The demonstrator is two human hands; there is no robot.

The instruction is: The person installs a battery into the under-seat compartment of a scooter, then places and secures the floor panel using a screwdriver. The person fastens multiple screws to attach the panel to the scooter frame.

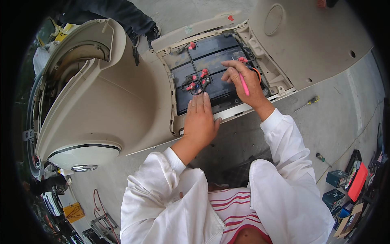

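Observation:
Black batteries (pixel 217 61) sit side by side in an open beige bay, joined by dark cables with red terminal caps (pixel 204 73). My left hand (pixel 200 118) lies flat with its fingers stretched out, fingertips at a dark cable loop (pixel 197 90) on the near battery. Over the right part of the batteries, my right hand (pixel 248 83) is closed round a slim pink-handled tool (pixel 244 84). Its working end is mostly hidden by my fingers. An orange cable (pixel 257 74) shows beside that hand.
Beige body panels (pixel 122 97) rise left and right (pixel 308 40) of the bay. A yellow-handled screwdriver (pixel 307 103) and another screwdriver (pixel 323 159) lie on the floor, near dark boxes (pixel 337 178) and a red case (pixel 358 181). Another person's legs (pixel 118 16) stand beyond the vehicle.

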